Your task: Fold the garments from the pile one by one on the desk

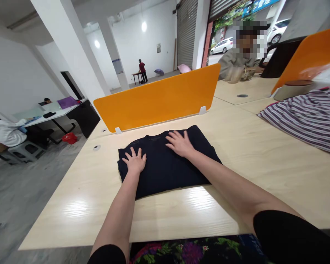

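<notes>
At the far left of the frame a white jacket (6,132) lies bunched on a low seat, and just right of it a white desk (53,114) carries a purple cloth (68,102), with a red basket (69,138) on the grey floor beneath. Toward the upper middle, far back in the room, a person in a red top (142,69) stands at a small table.

The wooden table (250,154) fills the lower and middle part of the frame. Left of centre, the left hand (135,161) lies flat with its fingers spread, palm down on the left part of a folded black shirt (165,168). The shirt sits in the middle of the frame, a tidy dark rectangle on the bare wood, just in front of the orange divider (159,97) that stands upright along the table's far edge. Just right of centre, the right hand (180,143) rests palm down on the shirt's upper part, fingers slightly spread and pointing toward the divider; the two hands are apart, both touching the cloth.

At the upper right another person (238,60) sits behind the divider at the next table. Further right a striped cloth (308,117) lies heaped on the wood, below a second orange divider (313,51) in the upper right corner
</notes>
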`<state>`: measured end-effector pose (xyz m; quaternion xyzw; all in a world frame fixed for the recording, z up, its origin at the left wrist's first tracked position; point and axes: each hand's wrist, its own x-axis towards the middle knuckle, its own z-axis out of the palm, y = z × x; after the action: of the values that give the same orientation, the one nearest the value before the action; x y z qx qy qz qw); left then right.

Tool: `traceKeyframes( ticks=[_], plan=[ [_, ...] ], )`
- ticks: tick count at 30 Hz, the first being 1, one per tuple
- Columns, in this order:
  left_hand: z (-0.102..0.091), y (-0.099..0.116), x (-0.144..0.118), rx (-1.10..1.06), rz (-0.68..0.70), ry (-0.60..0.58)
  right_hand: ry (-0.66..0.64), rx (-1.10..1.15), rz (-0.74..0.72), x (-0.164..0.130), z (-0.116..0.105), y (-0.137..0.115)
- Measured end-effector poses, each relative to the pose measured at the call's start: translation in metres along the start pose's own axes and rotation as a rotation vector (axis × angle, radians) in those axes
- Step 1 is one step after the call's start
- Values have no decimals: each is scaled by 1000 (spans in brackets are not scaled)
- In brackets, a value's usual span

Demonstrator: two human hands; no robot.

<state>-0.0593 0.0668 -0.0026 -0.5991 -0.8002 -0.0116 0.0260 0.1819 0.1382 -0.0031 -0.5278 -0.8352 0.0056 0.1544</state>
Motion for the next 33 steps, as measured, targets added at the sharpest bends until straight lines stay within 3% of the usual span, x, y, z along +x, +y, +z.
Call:
traceKeyframes(
  ticks=[4,8,12,15,18,20,22,24,28,31,33],
  plan=[
    [-3,3,-4,19,16,-12,-124,-60,238,-12,-4,28],
    [-3,3,-21,31,43,-1,-167,-74,217,-34,-3,23],
    [-2,-4,-40,42,82,7,-99,5,166,-64,-12,18],
    [-7,-11,-48,35,113,41,164,175,236,-90,-29,38],
    [-17,-12,-62,24,151,145,404,422,571,-121,-46,69],
    [-24,-6,-80,20,209,223,359,720,777,-143,-54,83],
    [-25,5,-104,8,317,245,190,1075,835,-162,-59,88],
    [-21,18,-128,-10,427,207,29,1320,791,-175,-63,82],
    [-6,31,-154,-77,520,118,-163,1482,794,-178,-72,53],
    [3,27,-153,-185,513,107,-104,1499,835,-166,-90,26],
    [5,21,-149,-251,503,100,-14,1498,776,-154,-107,6]
  ],
)
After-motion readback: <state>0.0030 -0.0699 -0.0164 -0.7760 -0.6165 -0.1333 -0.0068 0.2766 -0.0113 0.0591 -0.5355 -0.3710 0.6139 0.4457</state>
